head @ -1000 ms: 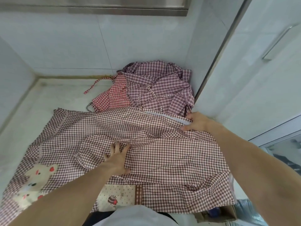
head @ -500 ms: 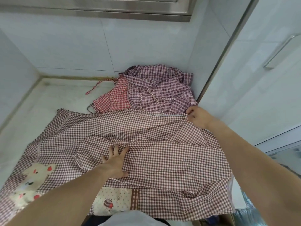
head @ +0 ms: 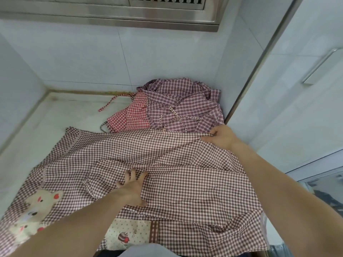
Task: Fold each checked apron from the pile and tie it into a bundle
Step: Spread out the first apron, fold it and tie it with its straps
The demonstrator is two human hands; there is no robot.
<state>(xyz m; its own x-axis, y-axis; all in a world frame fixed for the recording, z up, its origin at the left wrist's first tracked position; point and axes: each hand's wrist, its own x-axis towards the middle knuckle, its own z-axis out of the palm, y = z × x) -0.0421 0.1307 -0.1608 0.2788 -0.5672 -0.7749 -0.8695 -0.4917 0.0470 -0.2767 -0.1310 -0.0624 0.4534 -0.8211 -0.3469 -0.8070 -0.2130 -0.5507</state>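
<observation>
A brown-and-white checked apron (head: 185, 182) is lying spread across the pale tabletop (head: 55, 123), its near edge hanging off toward the person. The left hand (head: 132, 190) is resting palm down near the middle of the cloth, its fingers (head: 132, 173) lying straight and slightly spread, pressing the fabric at a raised crease. The right hand (head: 220, 137) is reaching to the apron's far right corner, where its fingers are pinching the edge of the cloth and holding it slightly lifted, so that a taut fold is running leftward from the grip. A bear appliqué (head: 39, 203) is showing on the apron's left part, and a dotted cream pocket patch (head: 130, 233) is sitting near the front edge. Behind the spread apron, the pile (head: 181, 106) of purple-checked aprons is lying crumpled in the far right corner, against the white wall and a white cabinet door (head: 289, 101), with a red-checked apron (head: 130, 115) lying just to its left, one tie trailing over the tabletop. A steel hood (head: 111, 13) is hanging above.
</observation>
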